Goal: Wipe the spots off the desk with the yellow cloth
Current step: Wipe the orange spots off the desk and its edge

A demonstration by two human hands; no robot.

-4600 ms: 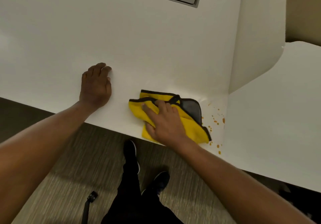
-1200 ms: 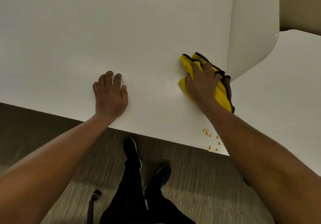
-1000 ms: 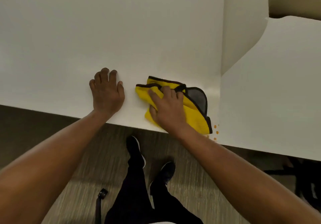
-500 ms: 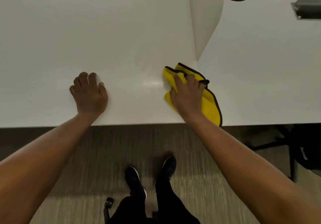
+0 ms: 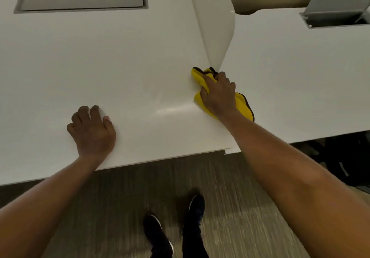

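The yellow cloth (image 5: 243,105) lies bunched on the desk (image 5: 100,57) at the foot of the white divider (image 5: 216,27), and looks soft, light and limp, best held by pressing a palm over its middle. The right hand (image 5: 219,95) clutches and presses it down; the left hand (image 5: 92,131) rests flat with fingers curled. One cloth, two hands, no spots visible.

Your left hand (image 5: 92,131) lies palm-down on the worktop (image 5: 100,57), fingers curled loosely, thumb out to the right — forearm running back toward your lower left. Your right hand (image 5: 219,95) presses down, fingers bent and gripping the yellow cloth (image 5: 241,105) beneath it. Your right arm extends forward — bare, nearly straight.
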